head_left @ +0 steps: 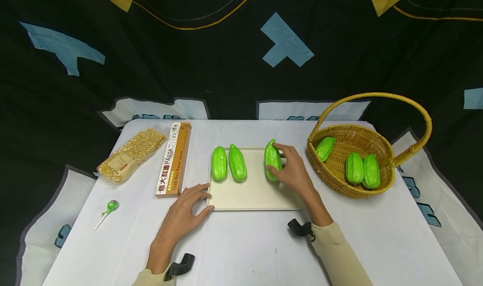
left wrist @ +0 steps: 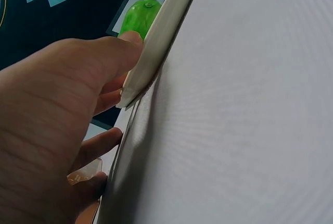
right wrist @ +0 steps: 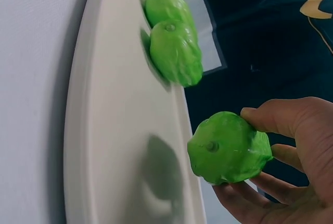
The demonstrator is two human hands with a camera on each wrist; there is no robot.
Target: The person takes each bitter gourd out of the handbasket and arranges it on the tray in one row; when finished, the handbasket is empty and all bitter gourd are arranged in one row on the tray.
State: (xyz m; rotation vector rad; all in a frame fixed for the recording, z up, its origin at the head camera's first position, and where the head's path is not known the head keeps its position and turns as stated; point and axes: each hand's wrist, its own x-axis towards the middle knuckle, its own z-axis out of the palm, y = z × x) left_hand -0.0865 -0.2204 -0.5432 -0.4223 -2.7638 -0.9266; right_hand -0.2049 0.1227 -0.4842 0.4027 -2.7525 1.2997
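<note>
My right hand (head_left: 292,168) pinches a bright green, ridged bitter melon (head_left: 272,159) between thumb and fingers over the right part of a cream tray (head_left: 241,198). In the right wrist view this bitter melon (right wrist: 226,148) is held above the tray surface, its shadow below. Two more, a left bitter melon (head_left: 219,164) and one beside it (head_left: 237,163), lie side by side on the tray's left half. My left hand (head_left: 185,212) rests at the tray's front left corner, fingers spread; in the left wrist view its thumb (left wrist: 122,52) touches the rim (left wrist: 151,52).
At the right stands a wicker basket (head_left: 324,179) with a tall handle, holding three green bitter melons. Left of the tray are a pasta box (head_left: 173,160), a bag of yellow kernels (head_left: 132,156) and a green lollipop (head_left: 110,207). A black curtain (head_left: 226,68) hangs behind the table.
</note>
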